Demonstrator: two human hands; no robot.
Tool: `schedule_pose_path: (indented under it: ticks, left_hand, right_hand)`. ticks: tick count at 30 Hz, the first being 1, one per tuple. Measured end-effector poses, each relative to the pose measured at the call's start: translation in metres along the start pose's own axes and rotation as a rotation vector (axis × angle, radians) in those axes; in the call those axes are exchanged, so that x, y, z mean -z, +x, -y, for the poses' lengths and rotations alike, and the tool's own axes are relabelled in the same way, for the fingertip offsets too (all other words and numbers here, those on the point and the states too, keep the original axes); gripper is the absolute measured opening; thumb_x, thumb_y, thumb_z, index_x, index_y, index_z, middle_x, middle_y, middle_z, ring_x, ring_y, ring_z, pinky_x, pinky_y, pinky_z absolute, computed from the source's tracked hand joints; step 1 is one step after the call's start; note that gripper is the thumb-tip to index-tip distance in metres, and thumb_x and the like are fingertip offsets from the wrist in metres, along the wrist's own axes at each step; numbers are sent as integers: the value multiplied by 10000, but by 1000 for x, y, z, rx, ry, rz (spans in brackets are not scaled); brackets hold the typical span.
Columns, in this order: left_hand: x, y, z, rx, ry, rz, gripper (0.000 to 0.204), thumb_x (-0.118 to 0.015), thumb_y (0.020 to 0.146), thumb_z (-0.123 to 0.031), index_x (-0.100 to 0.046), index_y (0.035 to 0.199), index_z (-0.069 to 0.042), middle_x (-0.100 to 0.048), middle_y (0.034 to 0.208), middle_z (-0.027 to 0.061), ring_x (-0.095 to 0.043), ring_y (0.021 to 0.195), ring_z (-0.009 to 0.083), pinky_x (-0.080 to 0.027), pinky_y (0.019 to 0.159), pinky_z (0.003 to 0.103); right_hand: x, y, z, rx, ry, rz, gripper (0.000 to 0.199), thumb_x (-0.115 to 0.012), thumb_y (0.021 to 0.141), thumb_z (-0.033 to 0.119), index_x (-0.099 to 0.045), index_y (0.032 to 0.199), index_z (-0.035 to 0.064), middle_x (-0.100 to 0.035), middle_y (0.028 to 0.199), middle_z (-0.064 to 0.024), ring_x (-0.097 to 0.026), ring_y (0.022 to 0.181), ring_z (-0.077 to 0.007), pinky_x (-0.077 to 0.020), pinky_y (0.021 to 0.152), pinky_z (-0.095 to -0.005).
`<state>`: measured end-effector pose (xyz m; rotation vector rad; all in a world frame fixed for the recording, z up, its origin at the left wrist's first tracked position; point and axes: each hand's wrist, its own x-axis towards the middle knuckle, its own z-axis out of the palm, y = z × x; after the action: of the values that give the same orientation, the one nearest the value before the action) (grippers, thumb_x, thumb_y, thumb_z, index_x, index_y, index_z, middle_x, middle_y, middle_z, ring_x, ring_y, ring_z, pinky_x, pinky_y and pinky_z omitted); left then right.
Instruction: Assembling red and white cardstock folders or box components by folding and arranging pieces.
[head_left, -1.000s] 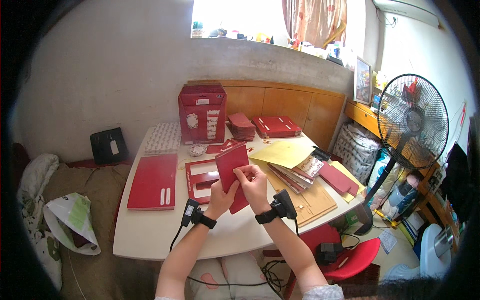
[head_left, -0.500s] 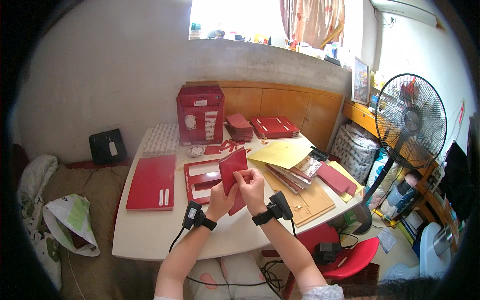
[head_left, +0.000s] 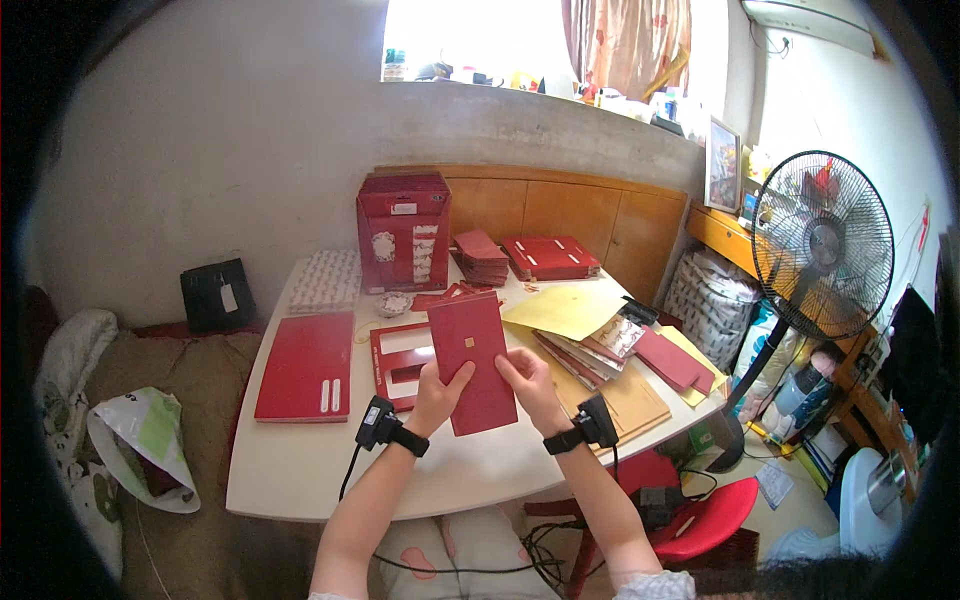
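A flat, oblong red card stands tilted over the front half of the white table, its broad face towards me. A small gold square shows near the middle of that face. My left hand grips its lower left edge, thumb on the front. On the opposite edge, my right hand pinches the card between thumb and fingers. Partly behind the card lies a red cardboard frame with a cut-out window. Red paper strips are scattered beyond it.
A red board lies at the left. Tall red folders and a stack of red cards stand at the back. Yellow paper and brown cardboard lie at the right. A black fan stands beyond the table.
The red card has turned from a narrow, slanted view to face me broadly. My right hand has moved right, away from my left, to the card's right edge.
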<state>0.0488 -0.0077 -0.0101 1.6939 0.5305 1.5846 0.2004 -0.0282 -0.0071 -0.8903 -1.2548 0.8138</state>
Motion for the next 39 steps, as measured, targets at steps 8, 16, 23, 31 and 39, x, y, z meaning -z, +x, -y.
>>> schedule_pose_path:
  ticks: [8,16,23,31,39]
  left_hand:
    - [-6,3,-8,-161,337,-303,289,-594,779,-72,-478,1024,28,-571,924,96,-572,835,158,-467,694,265]
    - [-6,-3,1,240,-500,-197,204,-536,851,-219,-525,910,-25,-535,858,21,-483,699,74,-431,608,221]
    - [-8,-1,3,423,-433,-297,164,-586,815,-167,-552,919,-45,-577,841,2,-521,689,63,-407,556,201]
    - [1,-2,18,420,-275,-215,189,-585,789,-95,-563,944,11,-604,895,65,-563,775,120,-446,692,241]
    - [-4,1,4,536,-253,-117,173,-583,769,-85,-579,907,20,-614,855,74,-582,734,124,-463,667,233]
  right_hand:
    - [-9,-21,17,304,-337,-77,170,-596,771,97,-587,917,10,-587,774,-72,-565,653,-131,-454,560,-230]
    - [-31,-28,23,798,-855,-185,293,-620,677,34,-607,970,51,-589,923,-91,-564,778,-229,-469,628,-303]
    - [-31,-39,19,736,-1036,44,366,-614,684,147,-557,1009,-11,-529,1092,-109,-502,938,-235,-409,759,-342]
    - [22,-44,21,694,-835,314,223,-604,703,34,-598,923,69,-556,1067,-93,-540,897,-261,-436,784,-344]
    - [186,-47,29,212,-1120,278,110,-569,739,75,-618,830,39,-559,834,-116,-548,801,-265,-450,703,-330]
